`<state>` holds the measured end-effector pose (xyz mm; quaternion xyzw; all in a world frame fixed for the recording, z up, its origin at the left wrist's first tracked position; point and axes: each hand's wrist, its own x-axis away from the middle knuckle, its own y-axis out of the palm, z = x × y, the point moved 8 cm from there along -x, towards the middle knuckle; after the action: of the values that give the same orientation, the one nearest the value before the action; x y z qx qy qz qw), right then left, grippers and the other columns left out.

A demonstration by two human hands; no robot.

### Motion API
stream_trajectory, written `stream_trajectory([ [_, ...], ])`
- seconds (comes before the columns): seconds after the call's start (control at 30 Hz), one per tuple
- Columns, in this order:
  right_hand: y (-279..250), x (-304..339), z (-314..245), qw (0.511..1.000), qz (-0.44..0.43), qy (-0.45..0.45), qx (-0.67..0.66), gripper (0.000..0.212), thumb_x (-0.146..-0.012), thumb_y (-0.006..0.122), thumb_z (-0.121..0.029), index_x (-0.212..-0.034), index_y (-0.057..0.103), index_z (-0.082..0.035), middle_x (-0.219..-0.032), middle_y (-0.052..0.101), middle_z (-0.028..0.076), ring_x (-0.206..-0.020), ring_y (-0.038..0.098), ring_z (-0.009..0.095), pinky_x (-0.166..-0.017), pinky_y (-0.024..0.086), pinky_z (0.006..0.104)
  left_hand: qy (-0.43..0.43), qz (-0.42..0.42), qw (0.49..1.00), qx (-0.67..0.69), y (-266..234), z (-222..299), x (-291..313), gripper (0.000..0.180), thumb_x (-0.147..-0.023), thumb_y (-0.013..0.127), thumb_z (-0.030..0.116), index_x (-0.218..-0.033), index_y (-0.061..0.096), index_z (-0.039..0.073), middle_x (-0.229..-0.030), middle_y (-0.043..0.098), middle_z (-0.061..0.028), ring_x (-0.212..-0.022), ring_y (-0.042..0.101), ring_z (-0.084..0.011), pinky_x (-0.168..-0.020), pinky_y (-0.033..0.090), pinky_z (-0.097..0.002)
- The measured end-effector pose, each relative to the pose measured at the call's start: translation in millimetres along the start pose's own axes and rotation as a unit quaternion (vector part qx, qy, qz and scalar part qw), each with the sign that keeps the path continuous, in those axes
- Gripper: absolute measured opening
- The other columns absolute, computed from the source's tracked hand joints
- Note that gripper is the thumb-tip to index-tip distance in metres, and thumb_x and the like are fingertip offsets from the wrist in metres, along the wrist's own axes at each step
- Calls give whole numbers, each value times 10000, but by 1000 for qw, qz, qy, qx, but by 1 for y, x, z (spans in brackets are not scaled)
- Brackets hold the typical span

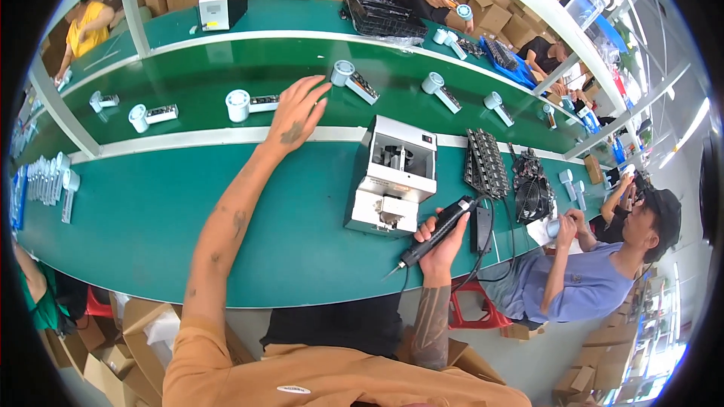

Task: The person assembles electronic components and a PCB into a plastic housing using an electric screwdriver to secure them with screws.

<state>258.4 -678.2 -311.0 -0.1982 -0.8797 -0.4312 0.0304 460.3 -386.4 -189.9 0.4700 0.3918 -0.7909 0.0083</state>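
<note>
Far left: a row of pale blue handheld fans point(47, 181) stands close together on the green table point(151, 218). Beyond the rail, on the green conveyor strip point(400, 68), more fan units lie spaced out; the nearer ones, including one left of the left hand point(296, 114) (fan unit point(238, 105)), show dark, exposed handle interiors. Left hand: fingers loosely spread, apparently empty, just short of another fan unit point(343, 73); contact cannot be confirmed. Centre: a boxy screw feeder point(392, 181). Right of it, the right hand point(445, 250) is wrapped round a black electric screwdriver point(437, 232), bit clear of every unit. Further right: black trays point(485, 162).

Progress, judged: driver ready; nearer belt units look unclosed, fastening not yet done; completion of the left row cannot be told.
</note>
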Motion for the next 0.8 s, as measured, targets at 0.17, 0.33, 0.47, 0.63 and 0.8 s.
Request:
stream_trajectory([
  [0.17,13,-2,11,1000,-2,8,-19,622,-977,385,-660,-1042,522,-57,-649,444,47,-524,422,151,-500,368,295,-56,-91,994,-3,82,-52,0,388,-1009,470,232,-1359,535,79,-1457,477,-109,-1329,434,-325,-1078,354,-450],
  [0.33,6,3,8,1000,11,7,-16,625,-978,375,-664,-1048,518,-59,-646,442,49,-517,420,156,-496,369,304,-64,-167,979,-97,121,-63,-1,483,-983,483,186,-1453,434,88,-1535,396,-100,-1373,400,-327,-1121,328,-446],
  [0.47,4,3,6,1000,12,13,-6,621,-981,370,-661,-1052,513,-61,-645,441,49,-517,425,162,-491,372,308,35,-170,971,-163,125,-48,-22,546,-919,512,91,-1458,423,93,-1552,372,-72,-1402,367,-303,-1145,308,-439],
  [0.63,9,1,7,999,22,26,1,616,-986,359,-656,-1059,512,-63,-640,437,51,-512,421,161,-485,369,305,104,-203,933,-278,145,-61,-36,509,-900,532,82,-1407,482,103,-1512,430,-48,-1402,377,-250,-1150,310,-410],
  [0.8,7,-5,5,999,15,32,-12,616,-995,327,-652,-1074,509,-69,-644,443,55,-511,431,162,-481,375,314,162,-186,942,-226,153,-77,-47,381,-902,598,178,-1278,601,110,-1319,583,-29,-1290,483,-213,-1116,348,-389],
])
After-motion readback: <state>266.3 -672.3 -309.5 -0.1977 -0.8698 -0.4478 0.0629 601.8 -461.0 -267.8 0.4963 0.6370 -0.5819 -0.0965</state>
